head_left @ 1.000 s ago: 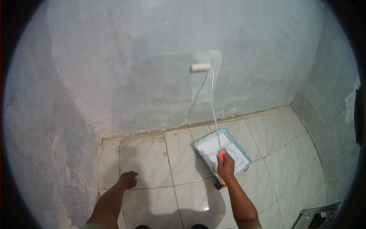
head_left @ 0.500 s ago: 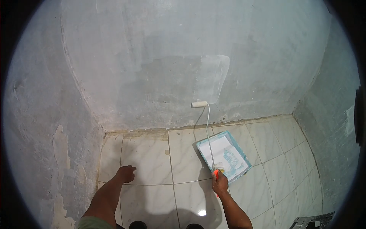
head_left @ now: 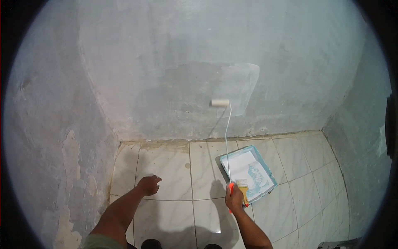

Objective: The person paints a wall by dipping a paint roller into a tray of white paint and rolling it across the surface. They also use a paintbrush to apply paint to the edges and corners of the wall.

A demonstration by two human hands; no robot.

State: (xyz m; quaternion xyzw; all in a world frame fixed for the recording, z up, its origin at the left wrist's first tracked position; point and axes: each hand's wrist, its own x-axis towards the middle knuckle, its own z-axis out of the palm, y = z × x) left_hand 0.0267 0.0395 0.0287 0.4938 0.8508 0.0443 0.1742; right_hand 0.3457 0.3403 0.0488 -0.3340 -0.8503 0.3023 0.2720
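Note:
My right hand [head_left: 234, 198] is closed around the orange handle of a paint roller [head_left: 226, 137]. Its long thin frame reaches up to the wall, where the pale roller sleeve [head_left: 220, 103] lies against or very close to the surface, at a lighter, wet-looking patch [head_left: 242, 83]. Just right of that hand, a paintbrush [head_left: 243, 191] with a yellowish handle rests at the near edge of a blue-rimmed paint tray [head_left: 265, 159] holding white paint. Over the floor tiles at left, my left hand [head_left: 149, 185] hangs loosely bent and open, with no object visible in it.
Grey, patchy walls enclose the corner, and the left wall [head_left: 45, 124] has peeling spots. Pale tiles [head_left: 170, 174] cover the floor. My shoes [head_left: 151, 244] show at the bottom edge. A dark object [head_left: 340, 244] is partly visible at lower right.
The roller sleeve has moved up the wall, and my right hand has shifted slightly left. More of the paintbrush shows beside it. The whole view has shifted slightly.

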